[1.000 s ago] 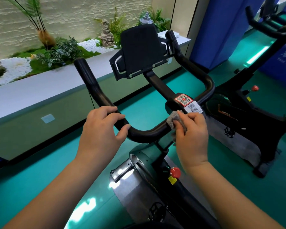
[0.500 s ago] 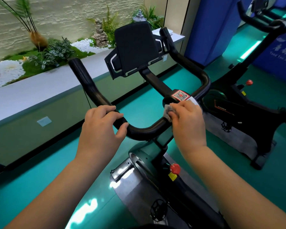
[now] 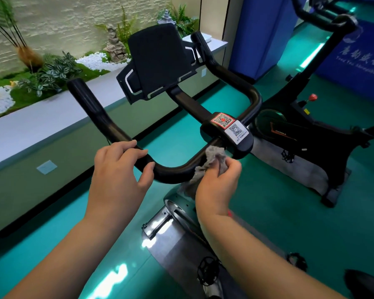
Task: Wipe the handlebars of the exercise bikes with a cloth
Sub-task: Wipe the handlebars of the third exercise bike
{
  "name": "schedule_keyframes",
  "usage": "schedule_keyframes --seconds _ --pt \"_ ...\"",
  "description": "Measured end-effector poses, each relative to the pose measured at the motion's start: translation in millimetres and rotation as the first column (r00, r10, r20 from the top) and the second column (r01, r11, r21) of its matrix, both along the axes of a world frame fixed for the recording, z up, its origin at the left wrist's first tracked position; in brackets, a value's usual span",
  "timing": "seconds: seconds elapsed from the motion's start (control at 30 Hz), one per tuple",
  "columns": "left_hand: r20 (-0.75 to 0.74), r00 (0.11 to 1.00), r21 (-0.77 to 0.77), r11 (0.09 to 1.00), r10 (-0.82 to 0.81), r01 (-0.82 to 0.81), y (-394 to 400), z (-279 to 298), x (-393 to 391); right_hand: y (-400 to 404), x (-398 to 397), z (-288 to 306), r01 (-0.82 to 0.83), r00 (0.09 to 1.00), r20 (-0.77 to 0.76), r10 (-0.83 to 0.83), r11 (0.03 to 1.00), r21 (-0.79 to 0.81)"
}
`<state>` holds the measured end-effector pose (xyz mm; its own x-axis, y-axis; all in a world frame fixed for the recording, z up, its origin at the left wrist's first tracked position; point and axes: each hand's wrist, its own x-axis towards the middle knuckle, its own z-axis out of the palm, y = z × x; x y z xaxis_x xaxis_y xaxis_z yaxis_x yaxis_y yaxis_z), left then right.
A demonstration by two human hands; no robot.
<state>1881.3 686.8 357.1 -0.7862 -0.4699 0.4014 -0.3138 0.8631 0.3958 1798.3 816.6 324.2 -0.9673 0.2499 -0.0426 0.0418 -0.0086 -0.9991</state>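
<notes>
Black and tubular, the handlebar (image 3: 173,169) sat at the middle of the view on the near bike (image 3: 181,214); its cross section ran left to right in front of the person, and its two horns pointed up and away toward a white ledge (image 3: 30,126), the left horn slanting to the upper left, the right one bending round behind the tablet holder (image 3: 158,61); the left hand (image 3: 119,169) gripped the bar at the left bend, fingers curled over the top and thumb beneath; the right hand (image 3: 218,182) was clamped on a grey cloth (image 3: 212,162), pinched in the fingers and pressed against the bar just left of the centre clamp (image 3: 225,134), a fold hanging below; two stickers on that clamp carried QR codes, one red-bordered, one white, their small print too fine to read; a second bike (image 3: 300,130) at the right showed "HANMA" on its frame; a blue panel (image 3: 358,57) behind it bore white script, not legible.
</notes>
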Motion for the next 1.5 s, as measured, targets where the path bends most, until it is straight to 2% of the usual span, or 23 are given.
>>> schedule_keyframes --seconds 0.1,0.23,0.37,0.47,0.7,0.8,0.93,1.03,1.2,1.37,1.5 --pt "0.004 1.000 -0.015 1.000 0.000 0.000 0.1 -0.3 0.6 -1.0 21.6 -8.3 -0.071 0.997 -0.025 0.070 0.997 -0.009" --pt "0.026 1.000 -0.032 0.999 -0.007 0.008 -1.6 0.9 -0.2 2.2 -9.7 -4.8 0.057 0.998 -0.012 -0.058 0.998 -0.019" --pt "0.025 1.000 -0.026 1.000 -0.002 0.002 -1.6 0.5 -0.3 -3.4 -7.1 -6.6 -0.006 0.994 -0.106 -0.002 0.997 -0.071" --pt "0.008 1.000 -0.017 1.000 -0.003 0.003 -0.7 0.0 0.5 -6.6 7.6 -7.1 -0.075 0.987 -0.141 0.074 0.997 -0.006" --pt "0.006 1.000 -0.026 1.000 -0.010 0.010 -1.7 -1.2 -0.7 6.7 -10.4 -5.0 -0.027 0.988 -0.152 0.034 0.998 0.049" --pt "-0.010 1.000 -0.016 1.000 -0.008 0.008 -1.5 -3.7 -1.3 11.4 -3.7 -14.3 -0.018 0.993 -0.114 0.021 0.999 0.032" --pt "-0.018 1.000 -0.007 1.000 -0.007 0.007 -0.9 -2.8 -1.0 10.9 -17.0 -8.7 0.088 0.993 0.082 -0.082 0.993 -0.073" --pt "-0.023 1.000 -0.005 1.000 -0.004 0.004 -0.8 -3.1 -1.0 5.4 -14.5 -4.8 0.101 0.984 0.161 -0.079 0.986 -0.133" --pt "-0.027 1.000 0.005 1.000 0.003 -0.003 1.3 -3.0 -0.8 5.0 9.1 -6.4 0.030 0.986 0.169 -0.003 0.987 -0.159" --pt "-0.020 1.000 -0.007 1.000 0.000 0.000 0.1 -3.3 -1.2 4.3 -30.5 -5.4 0.122 0.974 0.212 -0.081 0.975 -0.188" --pt "-0.034 0.999 0.004 1.000 0.003 -0.003 0.4 -4.4 -0.9 -1.8 10.0 -13.3 -0.008 0.960 0.271 0.066 0.978 -0.208"
